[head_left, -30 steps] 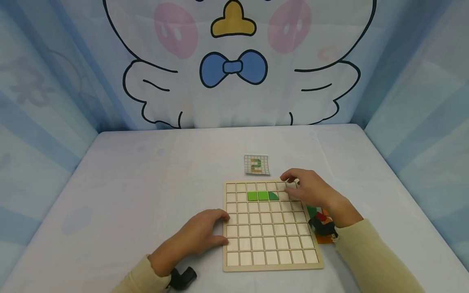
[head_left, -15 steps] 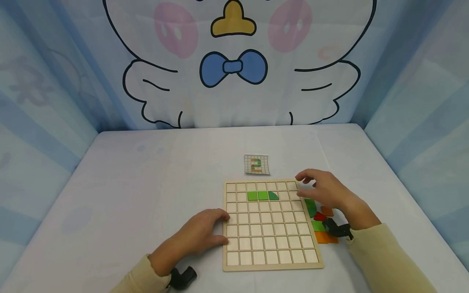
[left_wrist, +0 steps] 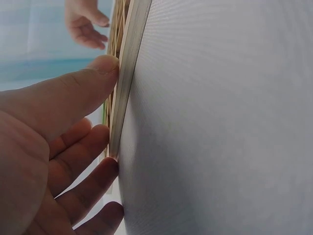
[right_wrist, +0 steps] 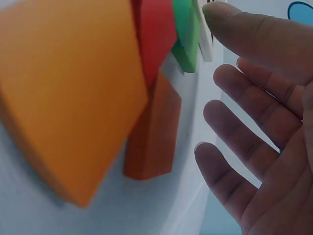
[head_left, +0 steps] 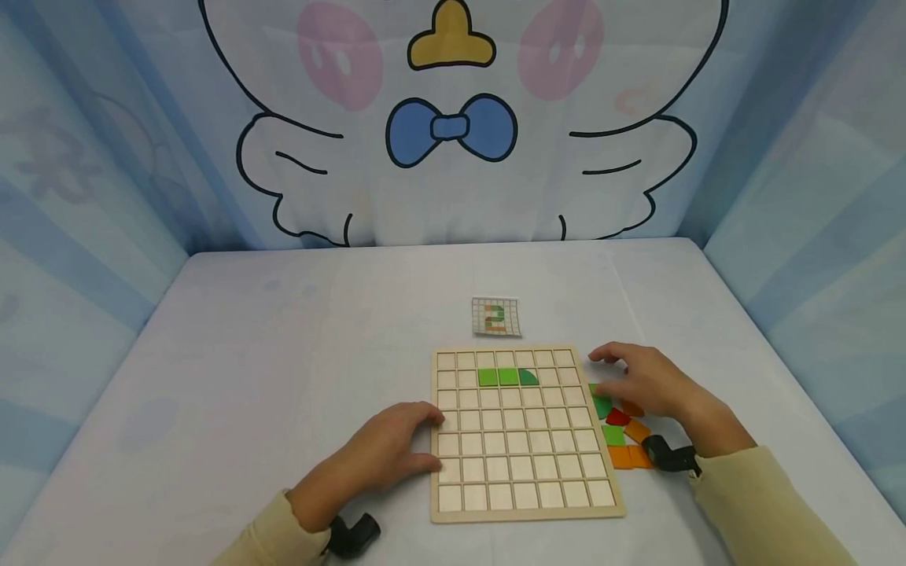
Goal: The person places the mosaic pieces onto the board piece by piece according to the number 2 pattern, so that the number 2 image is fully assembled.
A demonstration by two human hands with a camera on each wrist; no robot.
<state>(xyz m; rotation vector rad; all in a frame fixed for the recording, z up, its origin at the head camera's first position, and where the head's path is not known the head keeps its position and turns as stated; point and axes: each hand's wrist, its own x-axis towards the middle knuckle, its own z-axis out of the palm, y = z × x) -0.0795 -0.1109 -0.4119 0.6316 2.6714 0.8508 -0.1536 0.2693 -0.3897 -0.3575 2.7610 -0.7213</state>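
A wooden grid board (head_left: 524,446) lies flat on the table. In its second row sit two light green squares (head_left: 499,378) and a dark green quarter-round tile (head_left: 528,377). My left hand (head_left: 385,444) rests against the board's left edge; the left wrist view shows the thumb (left_wrist: 83,90) and fingers touching that edge. Just off the board's right side, my right hand (head_left: 651,381) hovers with fingers spread and nothing held. Below it lie loose tiles: a green one (head_left: 602,405), a red one (head_left: 617,417), a light green square (head_left: 613,435) and several orange ones (right_wrist: 68,88).
Behind the board lies a small card (head_left: 495,317) printed with a grid and a figure 2 in coloured squares. A white cloth covers the table (head_left: 283,354). Printed curtains (head_left: 453,196) stand at the back and both sides.
My right hand has moved from over the board's upper right corner to the right and towards me, uncovering more of the loose tiles. The left hand stays in place.
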